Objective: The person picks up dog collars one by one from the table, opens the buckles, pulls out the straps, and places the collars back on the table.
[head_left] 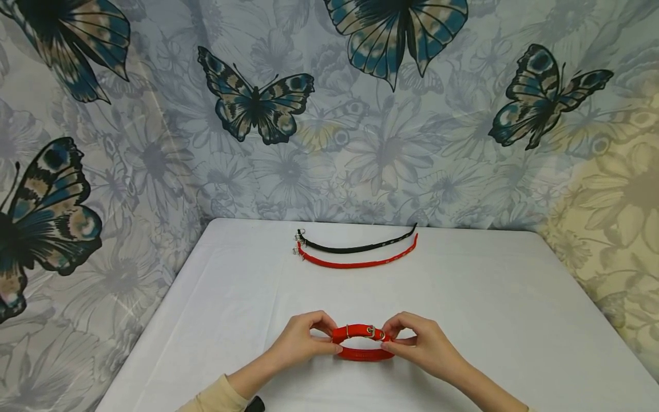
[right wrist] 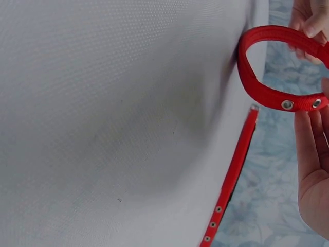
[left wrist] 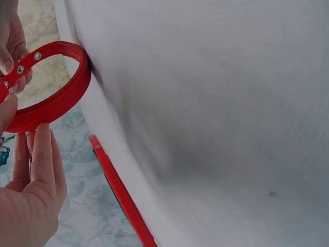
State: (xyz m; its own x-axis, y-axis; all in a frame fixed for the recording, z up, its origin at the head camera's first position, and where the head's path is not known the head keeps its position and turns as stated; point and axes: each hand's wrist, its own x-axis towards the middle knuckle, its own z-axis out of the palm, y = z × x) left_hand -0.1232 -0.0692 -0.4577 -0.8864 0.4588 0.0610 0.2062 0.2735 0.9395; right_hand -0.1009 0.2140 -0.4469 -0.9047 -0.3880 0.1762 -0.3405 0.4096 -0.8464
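Note:
A red pet collar, buckled into a loop, is held between both hands near the front of the table. My left hand pinches its left end between thumb and fingers. At the other end, beside the metal buckle, my right hand pinches the strap. Metal eyelets show along the collar in the right wrist view. In the left wrist view, the left fingers lie against the outside of the band.
Farther back on the white table, a black collar and a second red collar lie stretched out, one behind the other. Butterfly-patterned cloth hangs behind the table. A small dark object shows by the left sleeve.

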